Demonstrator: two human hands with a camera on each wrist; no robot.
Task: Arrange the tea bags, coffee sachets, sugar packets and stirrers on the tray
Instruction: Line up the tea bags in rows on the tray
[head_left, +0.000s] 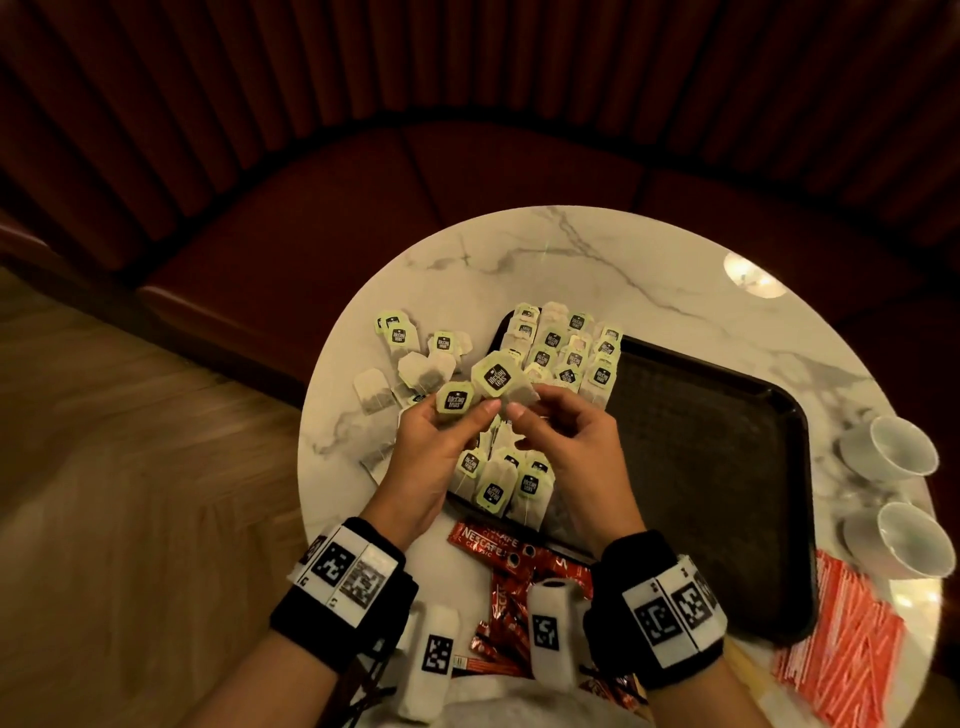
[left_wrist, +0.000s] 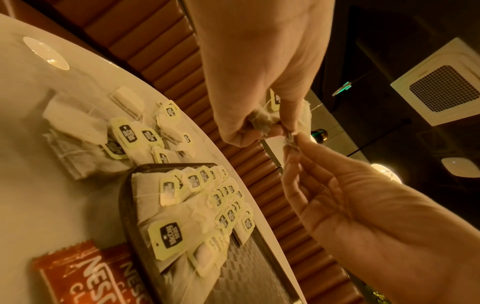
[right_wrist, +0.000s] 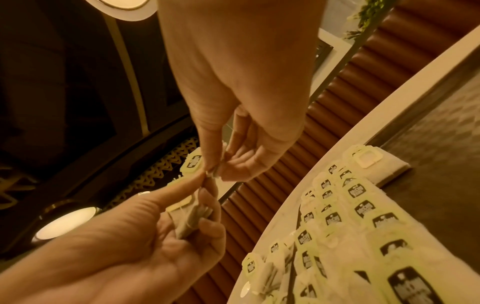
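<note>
Fingers of both hands, left hand (head_left: 435, 441) and right hand (head_left: 566, 439), pinch tangled white paper tea bags with green tags (head_left: 496, 382) above the dark rectangular plastic tray (head_left: 727, 467); pulling apart risks tearing paper or snagged strings.

This looks like a café or hotel lounge. A round marble tabletop (head_left: 597, 260) stands against a curved banquette (head_left: 415, 171) with ribbed red upholstery, over wood flooring (head_left: 130, 415). White cups (head_left: 901, 454) wait beside a dark serving tray (head_left: 727, 467), and the ceiling carries a cassette air-conditioning vent (left_wrist: 439, 86).
</note>
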